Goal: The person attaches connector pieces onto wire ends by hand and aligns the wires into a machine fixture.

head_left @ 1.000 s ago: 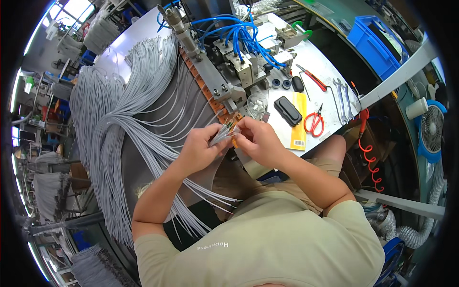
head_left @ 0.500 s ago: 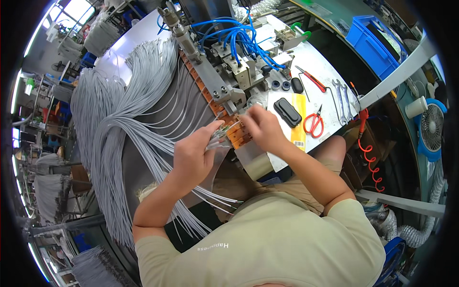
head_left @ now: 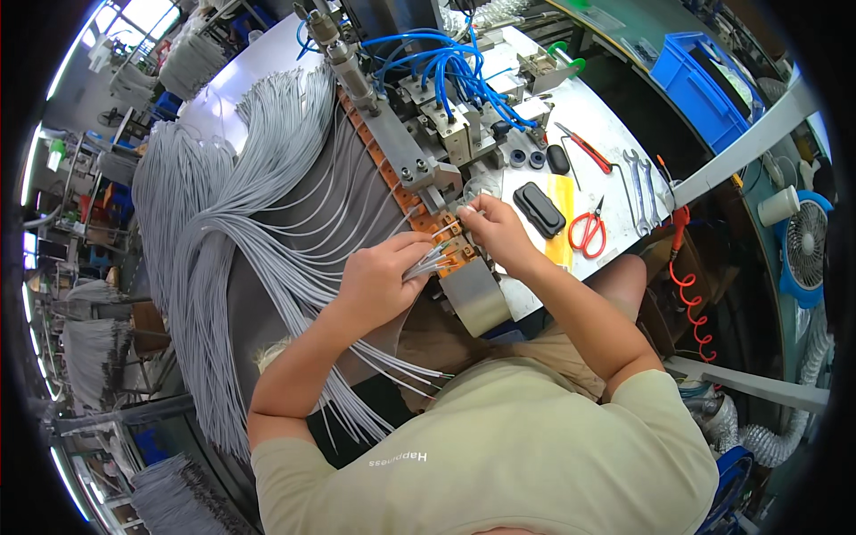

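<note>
My left hand [head_left: 382,275] is closed round a small bunch of grey cables [head_left: 431,261], whose stripped ends with thin coloured wires stick out past the fingers. Those ends lie over the near end of an orange carrier strip [head_left: 453,256] with small brass-coloured clamps. A single cable [head_left: 443,230] lies across the strip, its tip pointing at my right fingertips. My right hand [head_left: 501,235] is closed in a pinch at the strip's right side; what sits between the fingertips is too small to make out. Just beyond both hands stands the machine's metal press head [head_left: 437,185].
A large heap of grey cables [head_left: 192,223] hangs at the left. Blue air hoses [head_left: 446,67] run over the machine. On the white table lie a black case [head_left: 539,209], red-handled scissors [head_left: 588,234], wrenches [head_left: 640,192] and a yellow packet [head_left: 561,187]. A metal block [head_left: 475,292] stands near my lap.
My left hand has turned and shifted slightly right, bringing the cable ends over the strip. The right hand has moved a little to the right, uncovering the clamps and a single cable.
</note>
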Demonstrator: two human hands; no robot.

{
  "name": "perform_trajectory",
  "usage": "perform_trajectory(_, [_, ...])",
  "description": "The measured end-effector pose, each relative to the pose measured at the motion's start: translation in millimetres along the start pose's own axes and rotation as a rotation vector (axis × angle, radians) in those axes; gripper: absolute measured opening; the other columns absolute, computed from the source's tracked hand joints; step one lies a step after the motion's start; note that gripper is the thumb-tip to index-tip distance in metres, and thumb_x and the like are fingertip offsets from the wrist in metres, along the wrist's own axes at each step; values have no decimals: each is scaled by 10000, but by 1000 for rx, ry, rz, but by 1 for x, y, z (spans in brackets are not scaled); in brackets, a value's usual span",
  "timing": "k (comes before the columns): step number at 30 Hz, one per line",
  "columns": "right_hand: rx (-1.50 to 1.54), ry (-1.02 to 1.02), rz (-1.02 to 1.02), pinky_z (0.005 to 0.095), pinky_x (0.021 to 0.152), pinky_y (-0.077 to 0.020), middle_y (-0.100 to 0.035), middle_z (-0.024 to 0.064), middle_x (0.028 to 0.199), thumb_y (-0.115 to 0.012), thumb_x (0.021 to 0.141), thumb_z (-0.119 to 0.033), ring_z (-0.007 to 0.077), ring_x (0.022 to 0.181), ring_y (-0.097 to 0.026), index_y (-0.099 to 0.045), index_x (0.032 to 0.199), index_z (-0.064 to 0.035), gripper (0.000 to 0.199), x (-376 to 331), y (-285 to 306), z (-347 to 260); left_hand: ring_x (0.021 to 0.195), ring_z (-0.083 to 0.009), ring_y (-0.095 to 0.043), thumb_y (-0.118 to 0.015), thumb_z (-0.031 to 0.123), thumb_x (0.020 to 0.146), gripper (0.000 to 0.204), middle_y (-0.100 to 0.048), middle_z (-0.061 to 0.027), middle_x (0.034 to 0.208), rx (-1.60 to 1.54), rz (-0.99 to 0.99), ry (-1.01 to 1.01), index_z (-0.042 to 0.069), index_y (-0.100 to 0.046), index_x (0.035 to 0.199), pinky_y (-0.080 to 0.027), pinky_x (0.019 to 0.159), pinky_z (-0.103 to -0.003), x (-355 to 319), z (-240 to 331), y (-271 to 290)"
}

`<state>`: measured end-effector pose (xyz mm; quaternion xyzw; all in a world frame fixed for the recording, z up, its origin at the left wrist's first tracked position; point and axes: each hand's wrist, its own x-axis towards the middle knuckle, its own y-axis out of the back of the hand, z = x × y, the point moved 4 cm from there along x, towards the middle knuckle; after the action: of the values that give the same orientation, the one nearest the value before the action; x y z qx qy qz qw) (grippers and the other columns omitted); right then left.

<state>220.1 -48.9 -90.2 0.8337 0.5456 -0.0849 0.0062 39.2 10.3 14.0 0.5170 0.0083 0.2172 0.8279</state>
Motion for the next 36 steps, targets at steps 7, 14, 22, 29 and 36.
perform_trajectory(7, [-128, 155, 235, 233, 504, -360, -522, -34, 627, -622, 977, -192, 35, 564, -446, -583, 941, -45, 156, -30, 4, -20, 711, -93, -653, -641, 117, 953, 144, -716, -71, 937, -702, -133, 486, -7, -663, 1023, -512, 624, -230, 1, -17, 6])
perform_trajectory(14, [-600, 730, 138, 282, 527, -391, -567, 39, 571, -685, 909, -117, 148, 497, -498, -645, 978, -29, 118, -71, -34, -70, 653, -81, -629, -656, 126, 946, 158, -709, -53, 836, -820, -98, 417, -5, -656, 1036, -503, 604, -240, -2, -24, -4])
perform_trajectory(22, [-525, 688, 74, 345, 598, -406, -613, 61, 589, -690, 885, -91, 204, 482, -523, -662, 968, -32, 106, -67, -36, -72, 659, -71, -624, -684, 79, 912, 169, -692, -62, 742, -599, 8, 308, -15, -666, 1050, -501, 618, -245, -1, -15, 0])
perform_trajectory(29, [-462, 504, 4, 342, 623, -413, -609, 45, 598, -683, 893, -85, 203, 520, -530, -654, 974, -26, 105, -63, -36, -67, 726, -82, -651, -681, 61, 907, 111, -706, -63, 780, -523, -42, 314, -21, -669, 982, -527, 659, -249, 0, -11, 5])
perform_trajectory(36, [-466, 604, -160, 354, 666, -418, -589, 82, 719, -685, 891, -75, 234, 646, -551, -612, 942, -32, 99, -56, -27, -72, 657, -124, -647, -640, 103, 936, 137, -676, -79, 725, -696, -138, 245, 2, -623, 1027, -506, 624, -281, 0, -11, 0])
